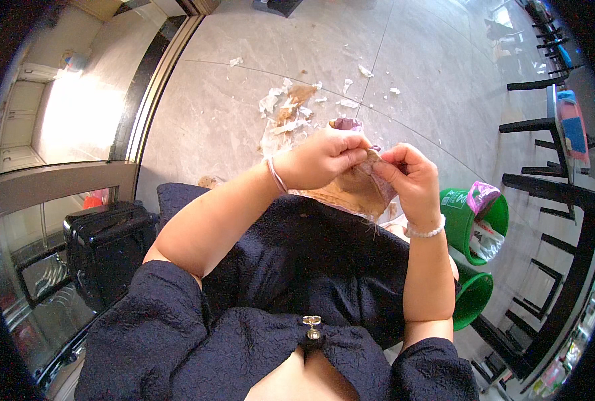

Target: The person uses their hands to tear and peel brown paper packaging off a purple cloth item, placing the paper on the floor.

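Observation:
Both hands meet over a piece of brown and mauve fabric (360, 183) above my lap. My left hand (340, 155) pinches its upper edge between thumb and fingers. Close beside it, my right hand (410, 175) grips the same edge at the right. The fabric hangs below the hands, with frayed threads at its lower end. Just beyond the left hand a purple, gathered piece (348, 124) shows; whether it joins the fabric I cannot tell. White scraps (270, 103) and a brown patch (300, 95) lie on the floor ahead.
At the right stand a green bin (452, 200) holding plastic bags and another green bin (477, 301). Black-legged chairs (528, 125) are further right. A black suitcase (109, 250) stands at the left near a framed glass door (62, 185).

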Demonstrator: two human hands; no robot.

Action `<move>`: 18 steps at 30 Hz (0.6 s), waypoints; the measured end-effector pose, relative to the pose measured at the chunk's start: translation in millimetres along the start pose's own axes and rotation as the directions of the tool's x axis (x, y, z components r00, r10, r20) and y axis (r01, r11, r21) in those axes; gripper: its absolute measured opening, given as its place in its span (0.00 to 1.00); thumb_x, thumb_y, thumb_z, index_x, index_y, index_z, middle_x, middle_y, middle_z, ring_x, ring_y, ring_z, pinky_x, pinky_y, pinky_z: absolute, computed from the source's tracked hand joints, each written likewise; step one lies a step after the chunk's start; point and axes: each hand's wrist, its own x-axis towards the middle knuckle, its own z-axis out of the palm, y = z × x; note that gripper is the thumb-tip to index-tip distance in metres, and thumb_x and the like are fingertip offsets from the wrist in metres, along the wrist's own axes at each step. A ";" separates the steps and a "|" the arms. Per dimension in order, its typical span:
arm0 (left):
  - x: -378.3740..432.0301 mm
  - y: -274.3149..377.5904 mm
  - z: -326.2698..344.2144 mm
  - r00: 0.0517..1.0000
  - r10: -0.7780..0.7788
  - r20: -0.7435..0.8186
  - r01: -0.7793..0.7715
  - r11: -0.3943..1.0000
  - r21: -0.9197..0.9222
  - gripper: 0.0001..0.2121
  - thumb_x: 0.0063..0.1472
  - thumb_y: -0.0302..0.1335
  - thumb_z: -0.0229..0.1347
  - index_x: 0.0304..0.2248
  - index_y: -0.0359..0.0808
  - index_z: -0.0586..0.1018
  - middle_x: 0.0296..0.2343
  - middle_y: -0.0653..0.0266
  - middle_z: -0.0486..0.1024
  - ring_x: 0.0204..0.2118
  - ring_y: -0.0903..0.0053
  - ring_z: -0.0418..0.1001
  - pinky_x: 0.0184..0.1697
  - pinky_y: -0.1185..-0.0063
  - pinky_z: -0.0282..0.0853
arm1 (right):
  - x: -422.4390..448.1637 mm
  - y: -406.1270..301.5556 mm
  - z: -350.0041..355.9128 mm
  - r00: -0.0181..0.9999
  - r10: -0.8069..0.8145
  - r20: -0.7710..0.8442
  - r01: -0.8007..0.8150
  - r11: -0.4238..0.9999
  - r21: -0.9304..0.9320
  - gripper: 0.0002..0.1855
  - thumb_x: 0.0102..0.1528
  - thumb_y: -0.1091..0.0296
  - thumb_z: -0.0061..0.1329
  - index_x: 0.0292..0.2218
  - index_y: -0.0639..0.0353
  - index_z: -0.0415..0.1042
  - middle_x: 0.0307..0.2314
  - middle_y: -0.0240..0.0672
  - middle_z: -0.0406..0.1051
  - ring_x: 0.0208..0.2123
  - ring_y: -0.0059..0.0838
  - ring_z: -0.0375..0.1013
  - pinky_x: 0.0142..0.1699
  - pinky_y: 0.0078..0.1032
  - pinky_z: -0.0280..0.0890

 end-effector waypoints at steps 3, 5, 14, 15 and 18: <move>2.8 -7.1 -1.0 0.987 -0.138 0.087 0.158 0.941 -0.299 0.08 0.58 0.29 0.48 0.31 0.32 0.72 0.21 0.69 0.68 0.27 0.87 0.63 0.32 0.84 0.62 | -0.9 -0.2 4.6 0.998 0.050 -0.046 -0.049 0.998 0.033 0.04 0.46 0.78 0.51 0.27 0.64 0.69 0.21 0.26 0.69 0.25 0.12 0.65 0.30 0.12 0.62; 4.1 -3.0 -3.7 0.973 -0.232 -0.023 0.226 0.963 -0.149 0.09 0.57 0.31 0.49 0.29 0.33 0.72 0.21 0.69 0.68 0.26 0.87 0.63 0.30 0.85 0.61 | -1.6 3.4 9.0 0.997 0.033 -0.076 -0.037 0.998 -0.057 0.04 0.46 0.78 0.51 0.27 0.64 0.70 0.21 0.28 0.69 0.24 0.13 0.65 0.29 0.13 0.62; 0.2 -4.5 9.0 0.975 0.220 -0.027 -0.191 0.896 0.400 0.10 0.55 0.31 0.51 0.25 0.32 0.70 0.20 0.55 0.69 0.20 0.68 0.65 0.25 0.77 0.61 | -2.1 -1.2 3.8 0.998 -0.063 0.011 0.064 0.942 -0.330 0.04 0.45 0.78 0.51 0.26 0.63 0.70 0.19 0.31 0.69 0.22 0.15 0.66 0.28 0.15 0.62; -0.1 -3.1 9.4 0.977 0.214 -0.013 -0.198 0.924 0.326 0.09 0.56 0.30 0.50 0.26 0.32 0.71 0.20 0.55 0.69 0.21 0.69 0.66 0.25 0.77 0.62 | -3.1 -0.7 0.9 0.999 -0.002 0.032 0.009 0.979 -0.206 0.03 0.45 0.78 0.51 0.26 0.63 0.70 0.19 0.29 0.68 0.23 0.14 0.65 0.28 0.14 0.62; -3.5 3.1 5.1 0.998 0.027 0.059 -0.032 0.997 0.077 0.09 0.57 0.31 0.49 0.29 0.31 0.72 0.20 0.58 0.70 0.23 0.75 0.68 0.27 0.79 0.63 | -3.9 -3.1 -6.1 0.994 0.077 0.080 -0.077 0.997 -0.004 0.04 0.46 0.78 0.51 0.26 0.63 0.70 0.20 0.25 0.68 0.23 0.12 0.64 0.28 0.13 0.61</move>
